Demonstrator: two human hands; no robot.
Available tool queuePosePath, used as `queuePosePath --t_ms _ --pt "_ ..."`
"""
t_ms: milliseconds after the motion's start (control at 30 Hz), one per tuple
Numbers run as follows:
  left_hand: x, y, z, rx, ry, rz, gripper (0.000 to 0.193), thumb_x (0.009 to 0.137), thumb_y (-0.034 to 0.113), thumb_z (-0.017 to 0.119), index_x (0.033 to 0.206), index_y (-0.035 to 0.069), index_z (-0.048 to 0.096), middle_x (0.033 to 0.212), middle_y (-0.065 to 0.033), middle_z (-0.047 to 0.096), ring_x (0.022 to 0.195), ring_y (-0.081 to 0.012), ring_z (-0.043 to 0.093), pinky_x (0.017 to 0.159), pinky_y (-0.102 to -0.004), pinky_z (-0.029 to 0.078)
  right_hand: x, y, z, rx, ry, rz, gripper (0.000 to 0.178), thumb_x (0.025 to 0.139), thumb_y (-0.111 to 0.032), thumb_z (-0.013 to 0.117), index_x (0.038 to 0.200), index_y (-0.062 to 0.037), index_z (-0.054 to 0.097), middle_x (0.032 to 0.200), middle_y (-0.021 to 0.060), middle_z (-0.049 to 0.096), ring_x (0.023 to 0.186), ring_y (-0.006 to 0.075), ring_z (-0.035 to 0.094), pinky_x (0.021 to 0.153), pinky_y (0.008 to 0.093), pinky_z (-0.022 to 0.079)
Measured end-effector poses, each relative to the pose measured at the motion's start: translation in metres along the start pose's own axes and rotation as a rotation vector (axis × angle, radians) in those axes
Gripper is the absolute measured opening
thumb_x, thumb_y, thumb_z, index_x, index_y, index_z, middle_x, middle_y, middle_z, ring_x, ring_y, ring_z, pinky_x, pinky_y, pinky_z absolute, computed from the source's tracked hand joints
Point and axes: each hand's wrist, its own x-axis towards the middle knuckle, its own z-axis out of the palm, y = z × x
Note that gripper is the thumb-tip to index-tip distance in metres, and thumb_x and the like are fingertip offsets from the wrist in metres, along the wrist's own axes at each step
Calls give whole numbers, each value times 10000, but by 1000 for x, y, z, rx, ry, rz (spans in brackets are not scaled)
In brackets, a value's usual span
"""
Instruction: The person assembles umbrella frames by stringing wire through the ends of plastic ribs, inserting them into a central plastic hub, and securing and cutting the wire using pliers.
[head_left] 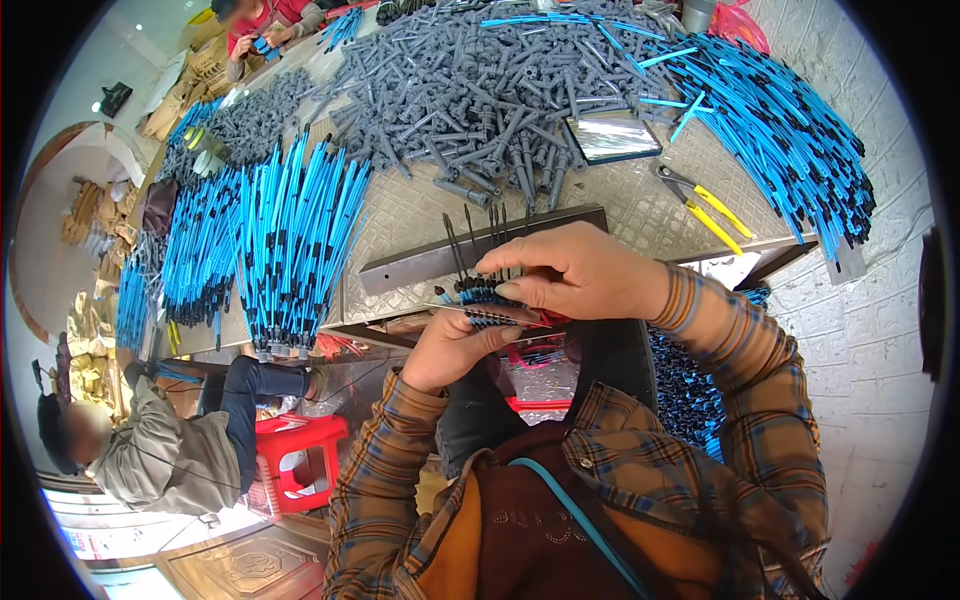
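My left hand (448,348) is closed round a small bundle of thin blue tubes with black fittings (490,315), held low in front of the table edge. Above it, my right hand (580,270) bends over the bundle, thumb and fingers drawn together at its black ends. Several thin black rods (455,245) stick up beside the right fingertips. Whether those fingers grip one piece is hidden. Behind the hands, a dark metal bar (420,267) lies along the table's front edge.
Grey plastic parts (470,85) form a heap across the table (640,190). Blue tubes lie in piles at left (295,230) and right (780,130). Yellow-handled pliers (715,210) and a shiny rectangular tray (615,138) lie nearer. Two other people work at left; a red stool (305,455) stands below.
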Motion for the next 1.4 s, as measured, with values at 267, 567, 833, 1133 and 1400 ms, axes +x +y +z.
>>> queuePosePath --t_ms 267,567,833,1133,1400 --pt "4 9 1 75 -50 -6 217 854 26 562 1064 21 619 1009 -21 636 939 -90 542 836 -251 441 16 -20 -28 -269 -291 40 278 835 -205 562 1102 -134 591 741 101 577 664 269 579 580 349 448" --pt "1 3 -2 56 -51 18 219 848 31 571 1061 30 623 1001 -20 637 930 -88 544 825 -253 444 18 -23 -14 -306 -168 28 279 834 -196 567 1105 -134 595 749 103 553 681 288 558 587 356 435" --pt "2 1 -6 34 -77 17 221 842 41 585 1060 38 626 974 -3 636 907 -83 548 797 -253 449 21 -8 -14 -38 -263 13 292 828 -173 588 1115 -119 597 748 100 547 673 260 556 591 336 430" --pt "2 4 -6 90 -50 30 226 845 41 582 1066 46 628 971 -3 636 899 -80 549 796 -249 450 18 -2 7 55 -64 -2 226 827 -136 563 1045 -94 602 805 85 541 685 235 554 606 308 435" --pt "-4 -3 -1 40 -77 -1 221 848 52 583 1064 44 627 982 -6 636 907 -78 551 803 -236 448 14 -24 1 -97 -118 14 198 819 -151 560 1004 -94 599 828 102 544 717 251 567 628 320 451"
